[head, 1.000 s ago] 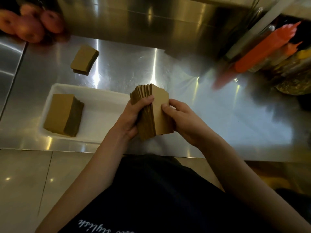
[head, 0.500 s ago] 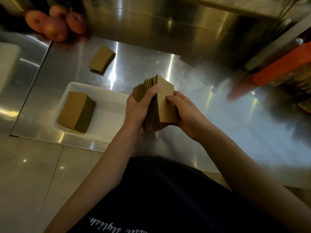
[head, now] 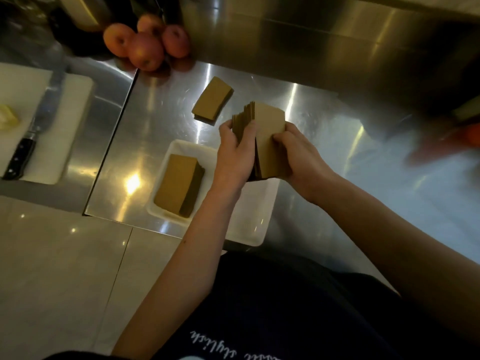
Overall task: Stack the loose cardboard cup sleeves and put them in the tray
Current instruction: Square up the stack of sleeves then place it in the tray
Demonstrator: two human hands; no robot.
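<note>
A thick bundle of brown cardboard cup sleeves (head: 268, 131) stands on edge between both hands, above the right half of the white tray (head: 255, 224). My left hand (head: 233, 154) clasps its left side, thumb over the top. My right hand (head: 296, 154) presses on its right face. One neat stack of sleeves (head: 178, 184) lies in the tray's left part. A smaller stack of sleeves (head: 211, 100) lies on the steel counter (head: 145, 141) behind the tray.
Several red apples (head: 145, 45) sit at the counter's back left. To the left, a white cutting board (head: 65, 126) carries a black-handled knife (head: 24, 149). A blurred orange object (head: 465, 136) lies at the far right. Pale floor tiles run along the counter's front edge.
The view has swung left, so the cutting board and knife came into sight. Both hands carried the sleeve bundle leftward, from beside the tray to over its right half.
</note>
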